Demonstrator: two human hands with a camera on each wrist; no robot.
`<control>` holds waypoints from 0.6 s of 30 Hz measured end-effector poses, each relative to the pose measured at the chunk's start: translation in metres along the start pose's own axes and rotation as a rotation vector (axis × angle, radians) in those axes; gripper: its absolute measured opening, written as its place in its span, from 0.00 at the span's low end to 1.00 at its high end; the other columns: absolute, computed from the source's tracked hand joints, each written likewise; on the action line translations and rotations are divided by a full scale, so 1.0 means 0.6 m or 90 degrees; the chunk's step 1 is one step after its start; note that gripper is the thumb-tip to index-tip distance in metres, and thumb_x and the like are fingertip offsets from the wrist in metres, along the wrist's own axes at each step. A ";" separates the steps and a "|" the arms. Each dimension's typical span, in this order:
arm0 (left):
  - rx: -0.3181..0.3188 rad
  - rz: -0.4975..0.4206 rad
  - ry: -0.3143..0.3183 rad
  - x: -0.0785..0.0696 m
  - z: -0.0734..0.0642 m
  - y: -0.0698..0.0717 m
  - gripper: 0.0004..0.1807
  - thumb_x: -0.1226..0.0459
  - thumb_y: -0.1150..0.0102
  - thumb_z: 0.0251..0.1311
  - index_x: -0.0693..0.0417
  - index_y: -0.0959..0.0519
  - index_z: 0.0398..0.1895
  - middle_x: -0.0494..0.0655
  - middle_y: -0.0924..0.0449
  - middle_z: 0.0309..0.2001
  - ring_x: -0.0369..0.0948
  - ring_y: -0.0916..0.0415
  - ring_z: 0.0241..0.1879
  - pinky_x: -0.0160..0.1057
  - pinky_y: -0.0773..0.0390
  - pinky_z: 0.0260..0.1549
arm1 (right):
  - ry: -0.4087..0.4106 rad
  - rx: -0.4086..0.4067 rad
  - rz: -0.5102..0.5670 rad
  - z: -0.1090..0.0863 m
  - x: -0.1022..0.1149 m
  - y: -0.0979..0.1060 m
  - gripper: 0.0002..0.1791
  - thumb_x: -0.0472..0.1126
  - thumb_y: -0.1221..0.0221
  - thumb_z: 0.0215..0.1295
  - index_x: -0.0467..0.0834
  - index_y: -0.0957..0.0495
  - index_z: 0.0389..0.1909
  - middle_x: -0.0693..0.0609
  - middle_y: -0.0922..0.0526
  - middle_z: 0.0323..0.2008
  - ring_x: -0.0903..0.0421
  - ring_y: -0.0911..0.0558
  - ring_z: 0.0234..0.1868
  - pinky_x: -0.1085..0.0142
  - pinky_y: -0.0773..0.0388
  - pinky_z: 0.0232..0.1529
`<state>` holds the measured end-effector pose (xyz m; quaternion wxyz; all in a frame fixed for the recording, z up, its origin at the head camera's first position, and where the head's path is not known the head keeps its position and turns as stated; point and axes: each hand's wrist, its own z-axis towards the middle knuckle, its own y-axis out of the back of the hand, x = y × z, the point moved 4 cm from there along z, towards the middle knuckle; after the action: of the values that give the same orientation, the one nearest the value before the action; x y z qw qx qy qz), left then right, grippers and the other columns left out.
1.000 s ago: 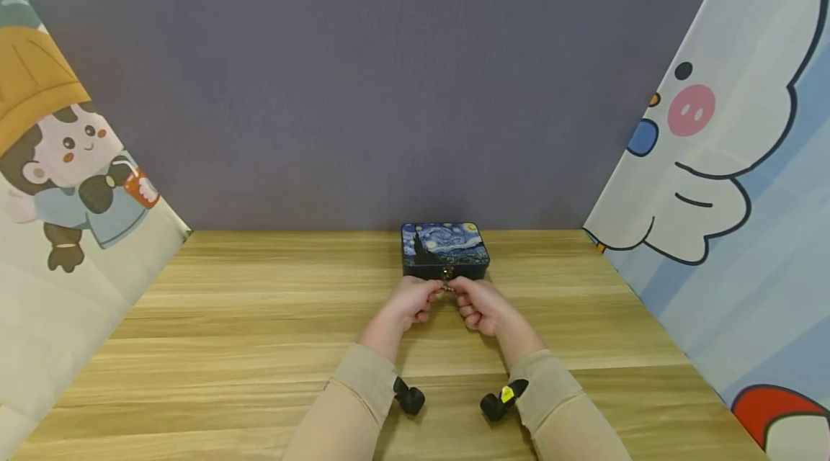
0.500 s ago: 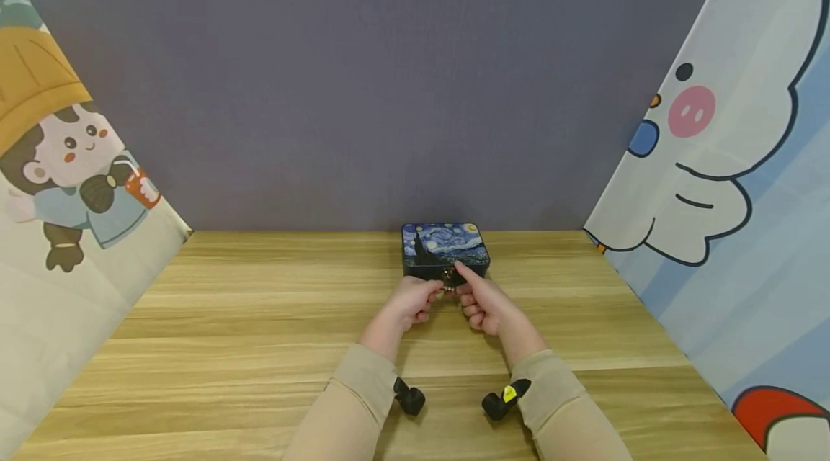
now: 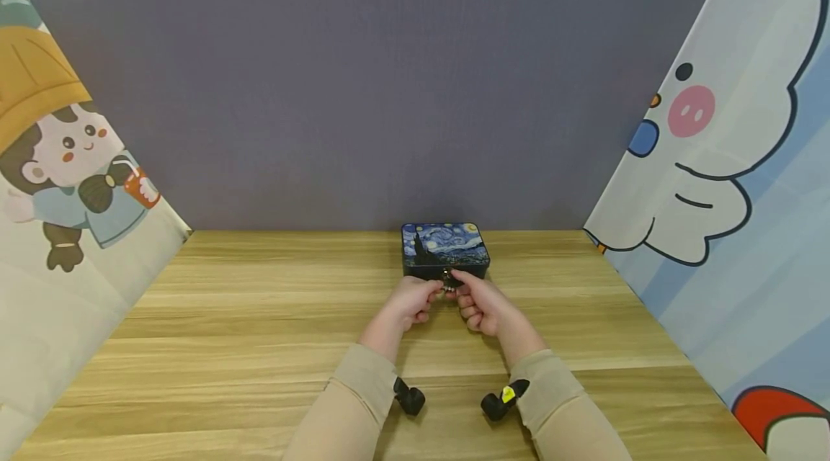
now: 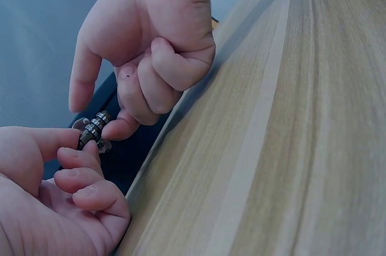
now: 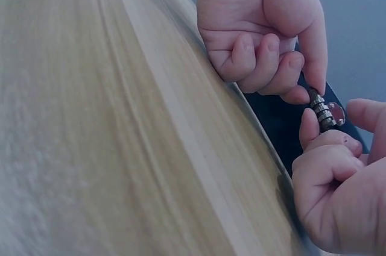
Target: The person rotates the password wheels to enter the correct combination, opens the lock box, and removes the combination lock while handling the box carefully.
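A small tin box with a starry-night painting on its lid stands shut at the back of the table. A metal combination padlock with ridged number dials hangs at the front clasp. My left hand pinches one end of the padlock between thumb and index finger. At the other end, my right hand keeps its curled index finger against the dials, its thumb standing slightly off them in the right wrist view. The remaining fingers of both hands are folded in. The digits are too small to read.
The wood-grain table meets a grey panel right behind the box. Cartoon-printed sheets stand left and right. A black wrist camera sits at the left cuff, another black camera at the right.
My right thumb has lifted from the padlock up toward the lid edge, then come back down close to the clasp. The left hand and the box have stayed in place.
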<state>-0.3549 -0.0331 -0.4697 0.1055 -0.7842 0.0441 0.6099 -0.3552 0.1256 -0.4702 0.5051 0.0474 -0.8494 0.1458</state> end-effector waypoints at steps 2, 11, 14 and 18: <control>0.002 -0.003 0.001 0.001 0.000 0.000 0.13 0.63 0.43 0.70 0.63 0.24 0.29 0.41 0.35 0.18 0.34 0.47 0.12 0.31 0.44 0.12 | 0.006 0.005 -0.003 0.000 -0.001 -0.001 0.24 0.58 0.44 0.72 0.38 0.25 0.36 0.62 0.43 0.14 0.67 0.48 0.12 0.75 0.51 0.11; -0.003 -0.001 -0.002 0.001 -0.001 -0.002 0.12 0.63 0.43 0.69 0.64 0.24 0.31 0.41 0.36 0.18 0.33 0.47 0.12 0.31 0.44 0.12 | 0.029 0.003 -0.017 0.000 -0.003 -0.004 0.12 0.46 0.43 0.69 0.40 0.25 0.33 0.62 0.44 0.14 0.67 0.47 0.12 0.74 0.51 0.12; -0.006 0.002 -0.004 0.000 -0.003 -0.003 0.12 0.63 0.43 0.70 0.64 0.23 0.32 0.41 0.36 0.19 0.33 0.47 0.12 0.31 0.44 0.13 | 0.029 -0.005 -0.019 -0.001 -0.004 -0.003 0.12 0.45 0.42 0.67 0.39 0.25 0.33 0.61 0.44 0.14 0.67 0.47 0.11 0.74 0.50 0.11; -0.004 0.004 -0.003 -0.002 -0.003 -0.002 0.12 0.63 0.43 0.70 0.65 0.23 0.33 0.41 0.36 0.19 0.33 0.47 0.13 0.31 0.43 0.13 | 0.035 -0.006 -0.021 0.000 -0.004 -0.004 0.12 0.45 0.41 0.67 0.38 0.25 0.34 0.61 0.43 0.14 0.66 0.47 0.11 0.74 0.50 0.11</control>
<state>-0.3530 -0.0321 -0.4681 0.1013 -0.7830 0.0446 0.6121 -0.3535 0.1231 -0.4715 0.5307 0.0548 -0.8350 0.1348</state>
